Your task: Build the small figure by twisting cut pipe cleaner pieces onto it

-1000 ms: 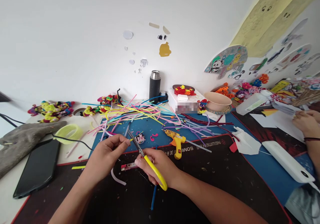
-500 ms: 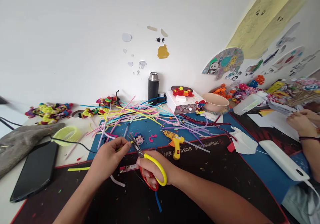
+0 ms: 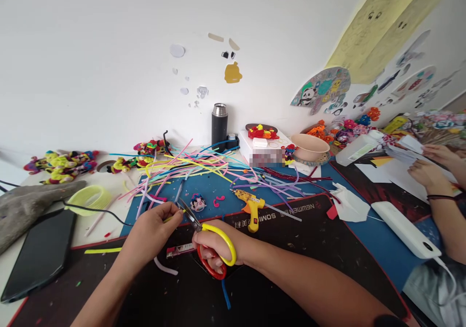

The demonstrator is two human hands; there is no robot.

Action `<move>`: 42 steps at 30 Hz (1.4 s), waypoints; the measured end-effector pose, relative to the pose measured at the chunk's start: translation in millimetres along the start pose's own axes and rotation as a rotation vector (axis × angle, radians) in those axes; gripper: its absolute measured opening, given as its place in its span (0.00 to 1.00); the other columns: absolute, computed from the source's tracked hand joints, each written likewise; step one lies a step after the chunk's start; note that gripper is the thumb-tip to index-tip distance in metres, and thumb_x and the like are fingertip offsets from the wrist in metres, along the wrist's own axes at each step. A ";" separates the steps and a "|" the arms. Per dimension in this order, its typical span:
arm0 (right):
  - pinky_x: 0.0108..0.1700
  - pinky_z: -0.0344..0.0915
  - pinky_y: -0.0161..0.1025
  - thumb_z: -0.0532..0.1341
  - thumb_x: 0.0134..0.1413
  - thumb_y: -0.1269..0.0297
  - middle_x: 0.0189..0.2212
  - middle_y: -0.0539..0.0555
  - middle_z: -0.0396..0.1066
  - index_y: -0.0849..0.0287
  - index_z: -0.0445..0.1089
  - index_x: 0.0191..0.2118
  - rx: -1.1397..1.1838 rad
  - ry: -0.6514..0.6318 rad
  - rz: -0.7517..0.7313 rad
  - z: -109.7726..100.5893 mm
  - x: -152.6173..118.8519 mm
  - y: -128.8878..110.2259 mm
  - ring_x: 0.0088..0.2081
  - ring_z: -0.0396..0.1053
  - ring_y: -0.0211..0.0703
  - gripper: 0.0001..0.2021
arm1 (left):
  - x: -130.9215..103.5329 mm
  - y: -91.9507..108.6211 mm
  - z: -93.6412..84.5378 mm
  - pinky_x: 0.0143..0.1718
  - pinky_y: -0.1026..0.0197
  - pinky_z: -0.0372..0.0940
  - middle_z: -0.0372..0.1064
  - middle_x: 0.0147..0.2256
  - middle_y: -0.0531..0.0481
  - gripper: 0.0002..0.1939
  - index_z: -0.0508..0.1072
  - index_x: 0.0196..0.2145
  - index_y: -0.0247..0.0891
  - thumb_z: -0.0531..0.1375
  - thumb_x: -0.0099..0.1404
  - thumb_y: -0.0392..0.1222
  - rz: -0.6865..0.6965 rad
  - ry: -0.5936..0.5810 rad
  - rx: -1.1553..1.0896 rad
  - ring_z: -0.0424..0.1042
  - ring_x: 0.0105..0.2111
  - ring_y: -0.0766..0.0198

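My left hand (image 3: pixel 155 230) is closed in a pinch on a yellow pipe cleaner (image 3: pixel 103 250). Its long end sticks out left past my wrist, and a short tip shows at my fingertips. In my right hand (image 3: pixel 214 244) are scissors (image 3: pixel 229 242) with one yellow and one red handle loop, their blades slightly apart beside that tip. Just beyond the blades lies a small white, blue and pink doll head (image 3: pixel 197 202), with pink curled bits (image 3: pixel 218 200) to its right. A red lighter (image 3: pixel 180 250), a pale curved pipe cleaner (image 3: pixel 166 267) and a blue piece (image 3: pixel 226 295) lie near my hands.
A yellow glue gun (image 3: pixel 251 208) rests right of centre. Behind it spread many loose pipe cleaners (image 3: pixel 204 164), with a black flask (image 3: pixel 219 128) at the wall. A phone (image 3: pixel 40 251) lies left, a white power bank (image 3: pixel 406 230) right. Another person's hands (image 3: pixel 429 176) handle papers.
The view has shifted a little, so things on the table sit further left. Both my hands keep their grips, the scissors still at the pipe cleaner's tip. The other person's hands have raised a white paper.
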State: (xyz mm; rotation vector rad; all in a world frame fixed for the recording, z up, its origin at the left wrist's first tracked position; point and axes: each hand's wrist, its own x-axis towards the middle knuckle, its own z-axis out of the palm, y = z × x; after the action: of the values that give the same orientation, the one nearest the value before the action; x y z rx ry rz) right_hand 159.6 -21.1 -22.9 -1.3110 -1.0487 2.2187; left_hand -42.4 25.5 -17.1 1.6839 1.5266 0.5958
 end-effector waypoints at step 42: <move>0.18 0.60 0.29 0.56 0.62 0.71 0.13 0.41 0.57 0.57 0.63 0.29 -0.016 -0.050 0.141 -2.1 4.9 -7.0 0.12 0.52 0.32 0.09 | 0.4 6.3 0.3 0.28 0.59 0.53 0.60 0.20 0.56 0.20 0.65 0.21 0.45 0.55 0.52 0.64 -0.070 0.014 0.055 0.58 0.25 0.61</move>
State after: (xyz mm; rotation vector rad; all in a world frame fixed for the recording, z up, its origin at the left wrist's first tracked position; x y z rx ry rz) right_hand 158.5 -12.5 -21.2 -1.3826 -1.0216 2.3617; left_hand -38.3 25.9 -12.4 1.6624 1.6187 0.5347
